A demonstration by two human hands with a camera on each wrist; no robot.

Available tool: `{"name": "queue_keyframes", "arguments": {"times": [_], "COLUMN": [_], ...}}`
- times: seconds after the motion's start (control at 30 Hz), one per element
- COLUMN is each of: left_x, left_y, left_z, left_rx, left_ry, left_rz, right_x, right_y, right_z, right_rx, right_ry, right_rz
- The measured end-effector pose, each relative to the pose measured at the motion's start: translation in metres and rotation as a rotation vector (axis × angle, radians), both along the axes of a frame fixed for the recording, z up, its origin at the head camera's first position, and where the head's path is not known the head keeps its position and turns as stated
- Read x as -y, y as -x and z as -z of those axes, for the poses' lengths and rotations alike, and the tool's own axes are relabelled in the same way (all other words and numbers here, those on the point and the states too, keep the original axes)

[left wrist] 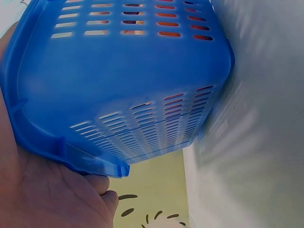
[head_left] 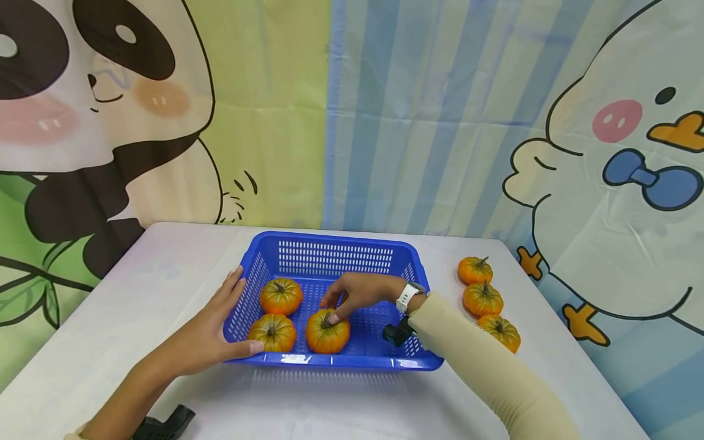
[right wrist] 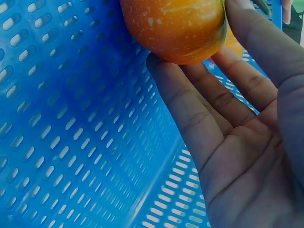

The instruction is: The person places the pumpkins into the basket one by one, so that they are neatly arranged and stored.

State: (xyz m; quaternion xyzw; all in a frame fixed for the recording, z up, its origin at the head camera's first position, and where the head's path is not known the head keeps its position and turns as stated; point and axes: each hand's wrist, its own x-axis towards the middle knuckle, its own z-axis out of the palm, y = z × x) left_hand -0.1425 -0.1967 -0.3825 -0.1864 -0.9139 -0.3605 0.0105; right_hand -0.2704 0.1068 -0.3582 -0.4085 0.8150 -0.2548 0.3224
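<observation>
Left hand: spread wide with fingers nearly straight, resting on left end and front rim of blue basket.
Right hand: partly closed, pinching single pumpkin between thumb and fingers.
Pumpkin position: inside basket, near front wall; contact with floor unclear.
Pumpkin pair: inside basket, at left.
Pumpkin trio: lined up on white table, right of basket.
Backdrop: behind table, panda and bird prints.

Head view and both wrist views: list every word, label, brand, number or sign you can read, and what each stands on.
None can be read.
Basket, pumpkins: no lettering shows.
Backdrop: drawings and stripes, no writing.
White strap and black device at the right wrist: any marking is too small to read.
</observation>
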Motion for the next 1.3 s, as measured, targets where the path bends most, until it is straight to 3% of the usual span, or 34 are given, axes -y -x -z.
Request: {"name": "queue_keyframes", "arguments": {"times": [0.3, 0.6, 1.1, 1.3], "left_x": [0.001, 0.001, 0.001, 0.001], "left_y": [-0.001, -0.003, 0.001, 0.0], "left_z": [0.001, 0.002, 0.0, 0.001], "left_rx": [0.008, 0.012, -0.001, -0.003], "left_ry": [-0.001, -0.015, -0.011, -0.008], "left_rz": [-0.002, 0.012, 0.009, 0.008], "right_x": [0.004, 0.004, -0.003, -0.018], "right_y": [-0.006, -0.01, -0.002, -0.006], "right_z": [0.004, 0.003, -0.023, -0.04], "right_rx": [0.113, 0.125, -0.005, -0.162], "right_ry": [0.02, 0.049, 0.128, 0.124], "right_rz": [0.005, -0.02, 0.015, 0.116]}}
